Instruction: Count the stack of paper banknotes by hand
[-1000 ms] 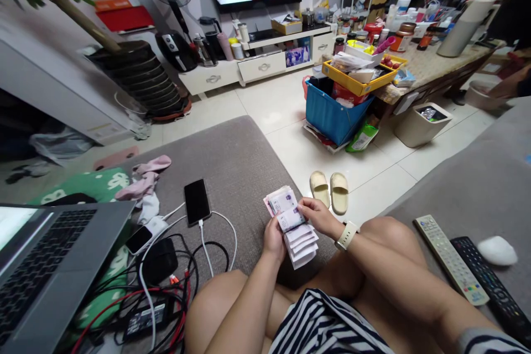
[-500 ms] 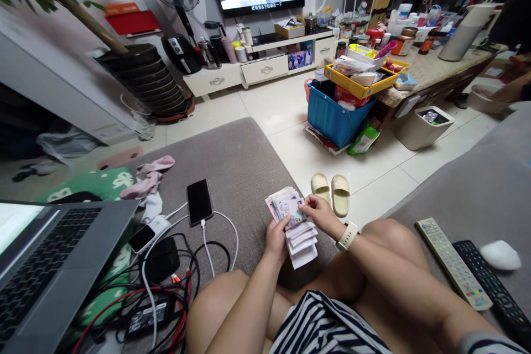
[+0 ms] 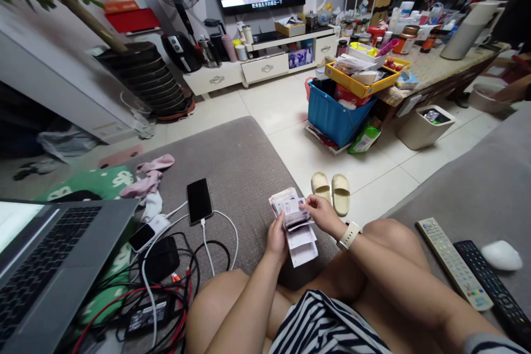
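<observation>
A fanned bundle of banknotes (image 3: 295,207) is held over my lap, its lower notes folded downward in layers. My left hand (image 3: 276,239) grips the bundle from the left, with the thumb lying across its front. At the upper right edge of the notes, my right hand (image 3: 320,210) pinches a note between thumb and fingers. A pale watch band (image 3: 349,236) circles my right wrist. The undersides of the notes and some fingers of my left hand are hidden.
Left on the grey sofa are a phone (image 3: 199,201), tangled cables and a laptop (image 3: 62,265). Two remotes (image 3: 454,263) and a white mouse (image 3: 501,255) lie right. Slippers (image 3: 341,194), a blue basket (image 3: 338,116) and a bin (image 3: 426,128) stand on the floor. Another person's arm (image 3: 514,90) shows far right.
The notes in the bundle have shifted: the front note's face looks different, and the lower folded notes are spread further apart. Both hands stay in nearly the same place.
</observation>
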{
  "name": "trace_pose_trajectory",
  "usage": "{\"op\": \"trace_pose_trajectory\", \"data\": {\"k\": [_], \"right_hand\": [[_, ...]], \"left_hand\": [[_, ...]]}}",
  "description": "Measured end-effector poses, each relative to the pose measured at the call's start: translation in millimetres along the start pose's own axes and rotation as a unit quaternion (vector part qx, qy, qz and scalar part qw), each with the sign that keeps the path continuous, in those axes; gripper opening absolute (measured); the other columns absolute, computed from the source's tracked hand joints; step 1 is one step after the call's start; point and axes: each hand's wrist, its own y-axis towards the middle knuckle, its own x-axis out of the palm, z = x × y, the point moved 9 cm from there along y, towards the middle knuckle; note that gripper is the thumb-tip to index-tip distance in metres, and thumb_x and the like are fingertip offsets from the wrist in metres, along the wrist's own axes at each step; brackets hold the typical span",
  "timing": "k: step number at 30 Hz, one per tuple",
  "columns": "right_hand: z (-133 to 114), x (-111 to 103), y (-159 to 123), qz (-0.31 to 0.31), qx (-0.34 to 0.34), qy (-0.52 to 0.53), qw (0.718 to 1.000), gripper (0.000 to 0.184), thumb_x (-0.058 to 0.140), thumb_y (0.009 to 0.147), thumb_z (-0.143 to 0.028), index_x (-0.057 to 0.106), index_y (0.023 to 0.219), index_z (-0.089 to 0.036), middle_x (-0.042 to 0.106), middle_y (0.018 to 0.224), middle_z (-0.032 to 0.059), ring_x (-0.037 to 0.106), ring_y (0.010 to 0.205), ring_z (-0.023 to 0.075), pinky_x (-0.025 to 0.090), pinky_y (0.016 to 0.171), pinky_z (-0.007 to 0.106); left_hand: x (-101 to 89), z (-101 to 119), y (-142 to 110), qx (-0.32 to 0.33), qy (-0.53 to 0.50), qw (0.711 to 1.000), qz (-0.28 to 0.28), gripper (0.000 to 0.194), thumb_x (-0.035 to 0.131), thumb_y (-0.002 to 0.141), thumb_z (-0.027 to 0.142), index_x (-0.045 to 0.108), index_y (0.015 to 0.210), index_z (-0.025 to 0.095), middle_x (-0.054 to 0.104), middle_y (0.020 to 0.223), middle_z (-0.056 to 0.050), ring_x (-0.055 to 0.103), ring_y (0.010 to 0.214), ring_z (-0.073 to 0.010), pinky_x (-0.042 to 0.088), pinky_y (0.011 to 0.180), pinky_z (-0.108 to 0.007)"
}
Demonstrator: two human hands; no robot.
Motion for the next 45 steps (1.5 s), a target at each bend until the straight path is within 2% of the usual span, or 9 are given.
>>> {"op": "trace_pose_trajectory", "data": {"k": [7, 14, 22, 26, 28, 34, 40, 45], "right_hand": [[-1, 9, -2, -0.035, -0.002, 0.043, 0.998, 0.022, 0.063, 0.073, -0.037, 0.052, 0.070, -0.018, 0.052, 0.060, -0.0036, 0.048, 0.055, 0.0118, 0.037, 0.053, 0.023], [-15, 19, -7, -0.083, -0.028, 0.053, 0.995, 0.026, 0.060, 0.075, -0.042, 0.055, 0.070, -0.017, 0.052, 0.065, -0.0022, 0.047, 0.061, 0.0127, 0.038, 0.059, 0.024], [-20, 22, -9, -0.104, -0.024, 0.055, 0.993, 0.037, 0.053, 0.080, -0.048, 0.051, 0.060, -0.017, 0.043, 0.054, -0.0044, 0.038, 0.051, 0.0098, 0.030, 0.049, 0.022], [-17, 25, -8, -0.108, -0.019, 0.051, 0.993, 0.041, 0.045, 0.084, -0.051, 0.054, 0.062, -0.017, 0.047, 0.050, -0.0035, 0.041, 0.047, 0.0108, 0.033, 0.049, 0.023], [-14, 23, -7, -0.099, -0.017, 0.049, 0.994, 0.040, 0.047, 0.083, -0.052, 0.053, 0.063, -0.018, 0.049, 0.050, -0.0030, 0.045, 0.048, 0.0115, 0.035, 0.050, 0.024], [0, 4, -1, 0.001, 0.001, 0.017, 1.000, 0.033, 0.064, 0.072, -0.047, 0.047, 0.063, -0.020, 0.048, 0.053, -0.0049, 0.044, 0.049, 0.0111, 0.035, 0.047, 0.023], [0, 2, 0, 0.014, -0.015, -0.019, 1.000, 0.031, 0.061, 0.074, -0.043, 0.046, 0.061, -0.019, 0.045, 0.054, -0.0048, 0.042, 0.052, 0.0113, 0.034, 0.050, 0.023], [-3, 1, 0, 0.019, -0.027, -0.025, 0.999, 0.029, 0.060, 0.075, -0.041, 0.046, 0.061, -0.019, 0.045, 0.055, -0.0044, 0.041, 0.053, 0.0115, 0.033, 0.050, 0.023]], "left_hand": [[-6.3, 2, -2, -0.004, 0.018, 0.999, 0.035, 0.030, 0.063, 0.071, 0.029, 0.067, 0.094, 0.011, 0.073, 0.081, -0.009, 0.068, 0.081, -0.0263, 0.051, 0.077, -0.037], [-11.9, 3, 4, 0.021, 0.010, 0.999, 0.033, 0.026, 0.061, 0.071, 0.028, 0.069, 0.089, 0.012, 0.074, 0.081, -0.008, 0.067, 0.088, -0.0261, 0.050, 0.078, -0.034], [-9.2, -1, 7, 0.007, -0.010, 1.000, 0.025, 0.029, 0.060, 0.073, 0.031, 0.067, 0.092, 0.010, 0.074, 0.082, -0.010, 0.067, 0.086, -0.0258, 0.051, 0.078, -0.035], [-8.5, 0, 8, 0.013, -0.020, 1.000, 0.013, 0.029, 0.061, 0.072, 0.029, 0.066, 0.093, 0.009, 0.073, 0.084, -0.011, 0.068, 0.083, -0.0253, 0.052, 0.077, -0.036], [-7.1, 0, 6, 0.010, -0.012, 1.000, 0.008, 0.029, 0.062, 0.071, 0.028, 0.066, 0.093, 0.009, 0.073, 0.082, -0.011, 0.068, 0.081, -0.0258, 0.052, 0.077, -0.037], [-4.3, 4, 0, 0.013, 0.030, 0.999, 0.011, 0.031, 0.065, 0.066, 0.021, 0.066, 0.095, 0.010, 0.073, 0.082, -0.010, 0.069, 0.076, -0.0257, 0.052, 0.075, -0.039], [-1.9, 1, 0, 0.014, 0.037, 0.999, 0.002, 0.035, 0.068, 0.064, 0.018, 0.064, 0.098, 0.010, 0.073, 0.085, -0.010, 0.068, 0.077, -0.0244, 0.051, 0.076, -0.037], [-1.1, 3, -2, 0.008, 0.032, 0.999, 0.012, 0.027, 0.066, 0.069, 0.023, 0.066, 0.093, 0.009, 0.073, 0.084, -0.011, 0.068, 0.078, -0.0247, 0.051, 0.078, -0.037]]}}
